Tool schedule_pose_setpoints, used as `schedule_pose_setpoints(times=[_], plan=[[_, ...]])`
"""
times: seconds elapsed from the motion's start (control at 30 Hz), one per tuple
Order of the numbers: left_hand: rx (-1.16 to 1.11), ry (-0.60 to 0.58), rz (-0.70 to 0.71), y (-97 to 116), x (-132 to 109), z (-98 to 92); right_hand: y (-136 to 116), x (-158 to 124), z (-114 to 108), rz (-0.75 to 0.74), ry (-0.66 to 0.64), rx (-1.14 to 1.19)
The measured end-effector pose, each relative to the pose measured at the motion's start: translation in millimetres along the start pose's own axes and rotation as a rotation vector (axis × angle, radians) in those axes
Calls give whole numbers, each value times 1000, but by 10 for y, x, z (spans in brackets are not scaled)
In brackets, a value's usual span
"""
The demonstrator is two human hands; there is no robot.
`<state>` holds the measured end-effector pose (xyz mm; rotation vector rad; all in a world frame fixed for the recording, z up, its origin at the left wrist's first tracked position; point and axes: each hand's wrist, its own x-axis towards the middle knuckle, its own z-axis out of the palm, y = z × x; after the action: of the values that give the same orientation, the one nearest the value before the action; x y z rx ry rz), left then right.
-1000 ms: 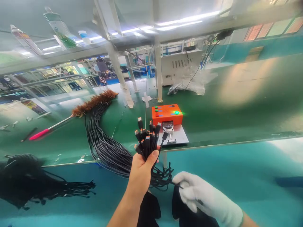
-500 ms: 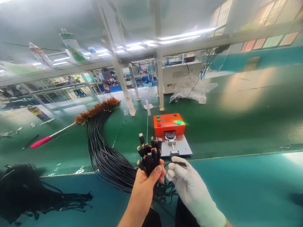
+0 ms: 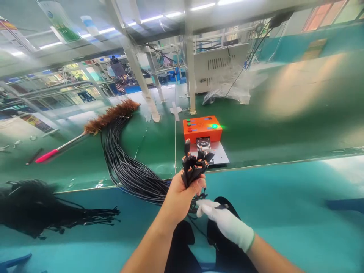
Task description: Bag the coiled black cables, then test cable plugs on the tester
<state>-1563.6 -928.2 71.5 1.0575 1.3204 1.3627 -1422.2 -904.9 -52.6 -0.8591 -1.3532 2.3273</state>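
A bunch of black cable connectors (image 3: pixel 196 163) with metal tips pointing up stands in my left hand (image 3: pixel 183 193), which is bare and wrapped round them. My right hand (image 3: pixel 222 220), in a white glove, is lower and to the right, its fingers closed on a single black cable connector (image 3: pixel 222 206). Long black cables (image 3: pixel 127 167) sweep from the green bench down towards my left hand. Behind the connectors sits an orange test box (image 3: pixel 202 129) with a lit green light, a small digital gauge (image 3: pixel 203 142) and a metal base plate (image 3: pixel 220 153), partly hidden by the bunch.
A brown feather duster (image 3: pixel 110 115) with a pink handle lies across the cables' far ends. Another dark cable bundle (image 3: pixel 36 212) hangs at the left. Metal posts (image 3: pixel 191 76), a grey cabinet (image 3: pixel 220 68) and clear plastic bags (image 3: pixel 233 93) stand behind. A person (image 3: pixel 118 76) is far back.
My left hand has moved right and up with the connector bunch, now in front of the gauge. The gloved right hand has drawn down from the gauge plate towards my lap. The view has tilted down.
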Motion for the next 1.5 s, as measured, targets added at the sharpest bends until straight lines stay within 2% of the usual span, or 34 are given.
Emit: schedule_pose_setpoints(times=[0.07, 0.2, 0.27, 0.4, 0.47, 0.57, 0.73, 0.83, 0.9, 0.97, 1.0, 1.07, 1.17, 1.23, 1.37, 1.5], plan=[[4, 2, 11, 13, 3, -2, 148, 31, -19, -38, -54, -100], [12, -1, 32, 24, -5, -9, 312, 73, -17, 186, -303, 216], [18, -27, 32, 27, -25, -15, 223, 32, -40, 207, -387, 338], [119, -128, 12, 62, -103, -26, -221, -81, -129, 64, -417, 453], [203, -186, -2, 101, -147, -21, -426, -94, -138, 12, -393, 532], [321, -248, -23, 160, -197, 11, -589, -46, -61, -62, -320, 551], [466, -113, 38, 176, -196, 116, -690, -40, 155, -209, -179, 298], [493, -77, 55, 138, -161, 157, -785, -158, 196, -332, -12, 23], [472, -73, 57, 110, -137, 160, -840, -230, 190, -412, 91, -170], [387, -70, 58, 83, -115, 142, -854, -248, 181, -466, 180, -262], [312, -46, 57, 69, -105, 127, -839, -229, 180, -485, 224, -252], [130, 86, 37, 44, -91, 93, -776, -142, 185, -523, 294, -117], [-91, 303, -32, 37, -88, 64, -671, 46, 200, -524, 351, 190], [-178, 380, -51, 59, -102, 78, -649, 147, 196, -471, 408, 272], [-149, 455, 43, 94, -140, 133, -687, 260, 120, -355, 441, 142], [-147, 455, 62, 28, -108, 87, -658, 387, -10, -282, 307, 128]])
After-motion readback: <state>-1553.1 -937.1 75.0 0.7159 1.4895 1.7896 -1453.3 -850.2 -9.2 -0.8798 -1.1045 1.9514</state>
